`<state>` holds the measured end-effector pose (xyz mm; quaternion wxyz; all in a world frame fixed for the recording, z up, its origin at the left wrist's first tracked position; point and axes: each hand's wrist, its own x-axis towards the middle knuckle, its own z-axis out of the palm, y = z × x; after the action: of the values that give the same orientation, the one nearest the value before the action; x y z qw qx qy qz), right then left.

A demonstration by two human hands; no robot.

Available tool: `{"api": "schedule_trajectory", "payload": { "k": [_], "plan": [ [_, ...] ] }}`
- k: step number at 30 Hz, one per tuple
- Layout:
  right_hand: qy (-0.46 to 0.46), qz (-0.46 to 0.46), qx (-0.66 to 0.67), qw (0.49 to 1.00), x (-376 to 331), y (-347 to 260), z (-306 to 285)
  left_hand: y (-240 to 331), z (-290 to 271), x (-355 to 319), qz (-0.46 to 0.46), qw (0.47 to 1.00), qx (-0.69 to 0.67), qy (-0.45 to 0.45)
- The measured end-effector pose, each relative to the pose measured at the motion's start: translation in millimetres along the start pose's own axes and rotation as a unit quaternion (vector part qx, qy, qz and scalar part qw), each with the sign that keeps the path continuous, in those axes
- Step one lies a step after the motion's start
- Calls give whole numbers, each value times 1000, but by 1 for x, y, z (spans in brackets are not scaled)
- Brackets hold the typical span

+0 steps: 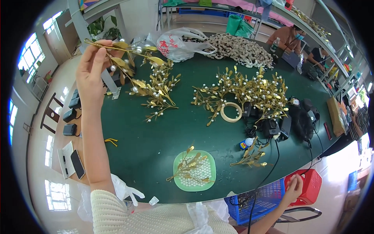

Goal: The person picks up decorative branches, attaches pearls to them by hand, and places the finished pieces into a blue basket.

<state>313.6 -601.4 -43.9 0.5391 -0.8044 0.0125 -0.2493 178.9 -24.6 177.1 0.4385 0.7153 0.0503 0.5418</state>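
Observation:
Raised at the upper left, my left hand (91, 72) pinches the stem end of a gold leaf spray (134, 80) set with white pearl beads. The spray hangs to the right, over a pile of similar sprays (161, 87). Low at the right, my right hand (293, 190) is beside a red plastic stool (311, 185), fingers curled together; anything in them is too small to make out. A pale green dish (213, 171) of loose pearl beads sits near the table's front edge, a bare gold leaf stem (189, 165) lying across it.
More beaded sprays (249, 91) lie beside a tape roll (231, 112), black adapters (272, 126) and a small glue bottle (246, 143). A black cable (269, 171) crosses the front edge above a blue basket (257, 206). A plastic bag (179, 45) stands behind; people sit at far right.

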Motion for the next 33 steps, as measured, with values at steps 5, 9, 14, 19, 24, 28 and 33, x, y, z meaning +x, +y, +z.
{"api": "schedule_trajectory", "payload": {
  "k": [5,9,14,19,24,28,33],
  "plan": [
    [-127,-94,128,979,-15,-124,50,31,65,-47,-106,939,-276,-173],
    [-232,-216,183,931,-34,-174,70,61,135,-100,-265,828,-365,-334],
    [-298,-27,219,929,-45,-166,46,83,191,-149,-285,724,-457,-431],
    [-185,15,325,927,-52,-123,24,81,224,-178,-242,693,-472,-488],
    [-107,63,279,952,-51,-80,-16,61,211,-178,-135,700,-309,-629],
    [-122,85,255,955,-44,-57,-56,43,195,-178,-218,678,-321,-625],
    [19,70,123,990,-34,4,-112,-25,159,-142,-71,901,16,-429]
  ]
}}
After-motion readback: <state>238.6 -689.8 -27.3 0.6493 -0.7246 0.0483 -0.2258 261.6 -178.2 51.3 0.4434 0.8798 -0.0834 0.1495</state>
